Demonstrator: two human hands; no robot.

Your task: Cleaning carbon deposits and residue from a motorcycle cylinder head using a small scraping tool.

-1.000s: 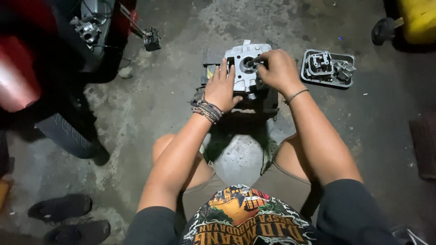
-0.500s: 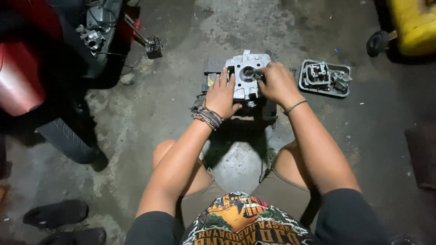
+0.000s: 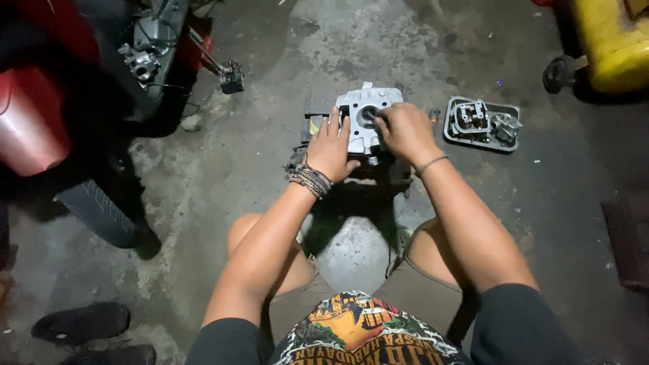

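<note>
Grey metal cylinder head [image 3: 365,122] with round port, upright.

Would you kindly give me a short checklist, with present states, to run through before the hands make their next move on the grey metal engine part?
1. Left hand lies flat on the grey metal engine part: ok.
2. Right hand has fingertips at the part's round opening: ok.
3. Part rests on the dark block beneath: ok.
4. Tool in the right hand: cannot tell.
5. Grey metal tray of small parts lies right of the right hand: ok.
6. Concrete floor dry around the block: cannot tell.
</note>
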